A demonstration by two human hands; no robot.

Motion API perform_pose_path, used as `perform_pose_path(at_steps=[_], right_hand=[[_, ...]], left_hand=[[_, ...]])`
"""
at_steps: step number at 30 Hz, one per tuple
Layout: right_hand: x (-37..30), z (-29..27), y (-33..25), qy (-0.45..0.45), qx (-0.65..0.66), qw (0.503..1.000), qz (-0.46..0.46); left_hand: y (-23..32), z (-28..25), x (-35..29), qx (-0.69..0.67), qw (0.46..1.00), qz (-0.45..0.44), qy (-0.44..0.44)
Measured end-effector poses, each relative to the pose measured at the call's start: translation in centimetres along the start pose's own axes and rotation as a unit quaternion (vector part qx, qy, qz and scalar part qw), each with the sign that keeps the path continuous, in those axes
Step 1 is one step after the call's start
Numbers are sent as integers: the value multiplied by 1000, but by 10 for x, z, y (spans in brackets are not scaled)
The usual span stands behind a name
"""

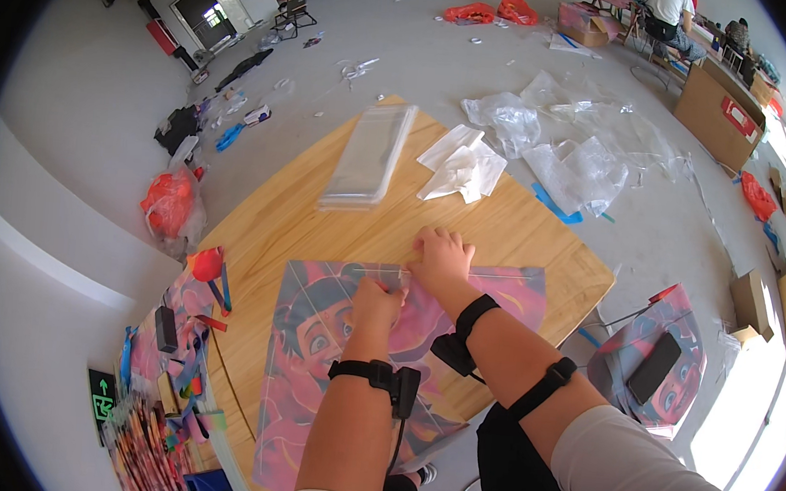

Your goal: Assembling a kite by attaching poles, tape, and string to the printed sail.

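Note:
A thin, creased sheet [308, 331] printed with a pink and blue cartoon face lies spread over the wooden table, its lower part hanging past the near edge. My left hand [379, 304] is closed on the sheet just below the middle of its far edge. Slightly farther and to the right, my right hand [441, 255] rests at that same edge, fingers curled down and pressed together. The fingertips of both hands are partly hidden, so the exact grip is hard to see. Black straps with small devices circle both forearms.
On the wooden table [276, 209], beyond the sheet, lie a stack of clear plastic sleeves [370, 156] and crumpled white paper [464, 165]. Clear plastic wrap [584, 168] covers floor at the right. A black phone [654, 368] rests on another printed piece [676, 397]. Colourful rolled items [146, 448] stand at lower left.

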State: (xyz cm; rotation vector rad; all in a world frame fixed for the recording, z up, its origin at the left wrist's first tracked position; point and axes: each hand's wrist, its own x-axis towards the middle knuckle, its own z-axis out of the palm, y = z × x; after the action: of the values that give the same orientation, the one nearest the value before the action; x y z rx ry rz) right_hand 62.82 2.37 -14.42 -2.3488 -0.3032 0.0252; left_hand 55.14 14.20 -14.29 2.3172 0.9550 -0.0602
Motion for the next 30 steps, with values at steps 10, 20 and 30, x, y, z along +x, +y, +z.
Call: perform_pose_path(at_steps=[10,20,30], right_hand=[[7,-8,7,10,78,997,23],[-36,-41,43,-20,161,982,-100],[-161,-109,8,-225,177,948,-140]], left_hand=[[-10,-10,-12,5,993,117,-29],[-34,2,-24,214,858,452,119],[-34,-31,-14,-31,928,372,3]])
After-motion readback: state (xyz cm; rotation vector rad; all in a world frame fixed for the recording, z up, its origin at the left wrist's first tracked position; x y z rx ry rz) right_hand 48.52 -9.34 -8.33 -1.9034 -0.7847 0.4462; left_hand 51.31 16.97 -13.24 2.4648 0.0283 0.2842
